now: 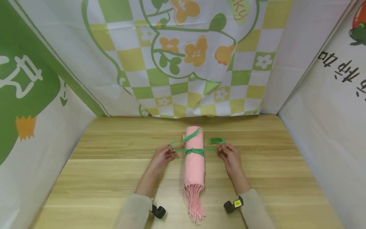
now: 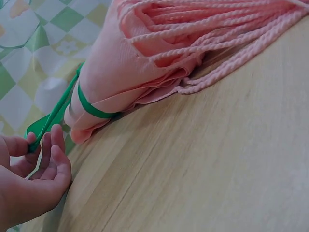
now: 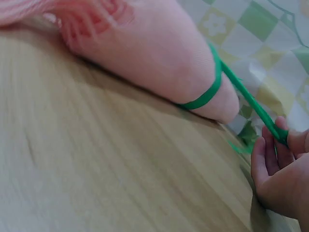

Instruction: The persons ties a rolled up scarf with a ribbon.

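A rolled pink scarf (image 1: pixel 194 168) lies upright in the head view, its twisted fringe (image 1: pixel 195 203) toward the near edge. Round its middle runs a green ribbon (image 1: pixel 195 153), crossed or knotted on top. On the left, my left hand (image 1: pixel 162 158) pinches one stretched end between thumb and finger; a loose tail lies over the scarf. My right hand (image 1: pixel 231 156) pinches the opposite end, its tail curling above the fingers. Both ends look taut in the wrist views, where the left hand (image 2: pixel 38 179) and right hand (image 3: pixel 282 174) stand apart from the scarf.
The scarf rests on a wooden table (image 1: pixel 108 178). A checked, flower-patterned cloth (image 1: pixel 183 95) hangs at the table's back edge. Printed panels stand at the left (image 1: pixel 34 127) and right (image 1: pixel 323 105). Dark wrist cameras (image 1: pixel 158 211) sit near the sleeves.
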Motion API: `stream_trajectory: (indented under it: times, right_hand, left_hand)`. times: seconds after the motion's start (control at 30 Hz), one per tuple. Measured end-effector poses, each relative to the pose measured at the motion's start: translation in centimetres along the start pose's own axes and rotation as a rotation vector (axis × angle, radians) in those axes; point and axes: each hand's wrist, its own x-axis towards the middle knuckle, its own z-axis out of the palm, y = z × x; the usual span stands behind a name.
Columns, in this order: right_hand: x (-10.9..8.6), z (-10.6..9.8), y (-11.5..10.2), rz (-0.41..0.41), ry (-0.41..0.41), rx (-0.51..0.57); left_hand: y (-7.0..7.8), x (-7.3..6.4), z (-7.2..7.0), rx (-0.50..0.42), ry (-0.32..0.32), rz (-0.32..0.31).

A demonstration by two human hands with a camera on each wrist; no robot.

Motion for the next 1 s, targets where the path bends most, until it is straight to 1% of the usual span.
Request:
stream_trajectory:
  times: [0.07, 0.17, 0.3, 0.43, 0.5, 0.57, 0.63, 0.83, 0.93, 1.0]
  right_hand:
    - [-0.1, -0.2, -0.3, 0.030, 0.027, 0.039]
    - [-0.4, -0.5, -0.6, 0.051, 0.052, 0.071]
    - [-0.8, -0.6, -1.0, 0.046, 0.097, 0.119]
    - [-1.0, -0.6, -1.3, 0.041, 0.172, 0.160]
    - [-1.1, -0.4, -1.4, 0.045, 0.206, 0.170]
    - [-1.2, -0.2, -1.5, 0.053, 0.221, 0.181]
    - [-1.2, -0.1, -1.5, 0.063, 0.207, 0.204]
    - [-1.4, -0.7, -2.2, 0.119, 0.129, 0.387]
    - [-1.3, -1.1, -2.6, 0.139, 0.101, 0.473]
    - [-1.2, -1.3, -3.0, 0.153, 0.094, 0.522]
  left_hand:
    - [0.1, -0.2, -0.2, -0.039, 0.017, 0.001]
    - [0.2, -0.4, -0.4, -0.099, 0.037, 0.000]
    - [0.3, -0.9, -0.5, -0.212, 0.054, 0.010]
    - [0.3, -1.4, -0.5, -0.340, 0.089, 0.023]
    - [0.2, -1.5, -0.5, -0.381, 0.111, 0.032]
    - [0.0, -1.6, -0.6, -0.417, 0.112, 0.034]
    - [-0.1, -1.7, -0.7, -0.461, 0.092, 0.044]
    - [0.3, -1.6, -1.2, -0.630, -0.043, 0.102]
    - [0.8, -1.5, -1.4, -0.680, -0.062, 0.119]
    - [1.0, -1.4, -1.6, -0.702, -0.055, 0.120]
